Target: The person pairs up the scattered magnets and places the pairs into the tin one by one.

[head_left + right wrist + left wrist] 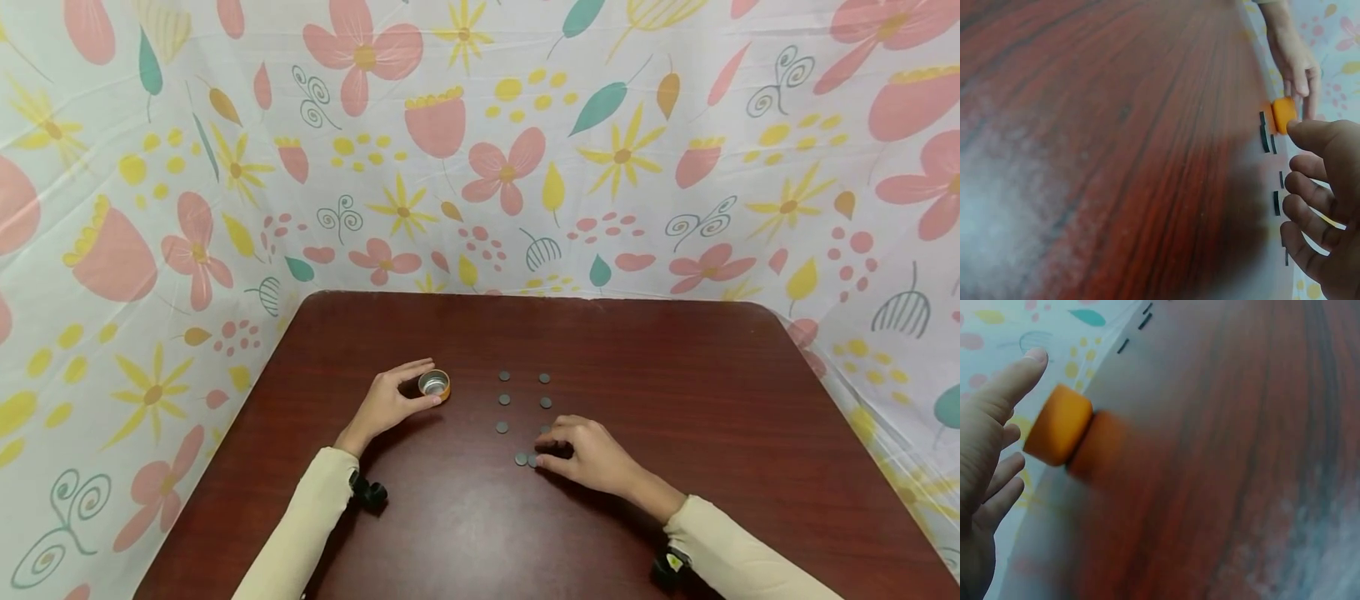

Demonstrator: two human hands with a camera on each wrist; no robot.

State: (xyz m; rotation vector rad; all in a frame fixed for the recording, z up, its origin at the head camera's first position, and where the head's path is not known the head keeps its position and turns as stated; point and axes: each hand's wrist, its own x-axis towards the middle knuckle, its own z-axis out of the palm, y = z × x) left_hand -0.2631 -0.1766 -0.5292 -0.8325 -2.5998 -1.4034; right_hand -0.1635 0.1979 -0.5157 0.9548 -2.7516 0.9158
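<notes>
The right hand (596, 457) has a loose grip, with its fingers bent and a gap between the thumb and the fingers. The thumb tip is right by two small grey discs (521, 459) that lie side by side, and it hides a bit of one. I can't tell if it touches that disc. The left hand (386, 402) makes a wide grip, like a letter C, around a small orange tin (448, 392). The thumb is on the near side and the fingers are on the far side. It is hard to tell if they touch the tin. The tin stands upright, and its inside is shiny like silver. Both hands are low, with the palms turned in. The left arm leans in from the bottom left, and the right arm comes in from the bottom right. Both have cream sleeves (303, 517), with black gear (369, 493) by the wrists. Between the hands, more grey discs (504, 400) lie in two lines, and one is partly behind the right fingers. All this is on a shiny red-brown surface (637, 350). Behind it hangs a white cloth (450, 175) with pink and yellow flowers.
</notes>
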